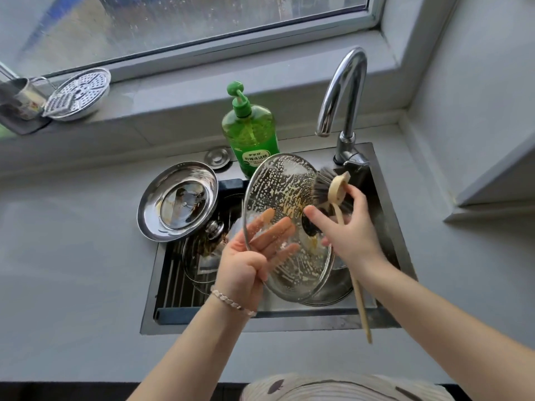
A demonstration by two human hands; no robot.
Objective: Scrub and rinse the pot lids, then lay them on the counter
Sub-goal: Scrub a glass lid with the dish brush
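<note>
The left hand point(246, 261) is gripping the near-left rim of a round glass pot lid point(285, 221) streaked with soap foam, tilting it over the dark steel sink point(150, 299), fingers spread behind the glass. The right hand point(344, 227) is closing around a wooden-handled dish brush point(333, 192), its dark bristles touching the lid's far right edge. A shiny steel lid point(176, 201) is lying upside down at the sink's far left corner, overlapping the grey worktop point(72, 241). A green soap bottle point(250, 131) is standing beyond.
</note>
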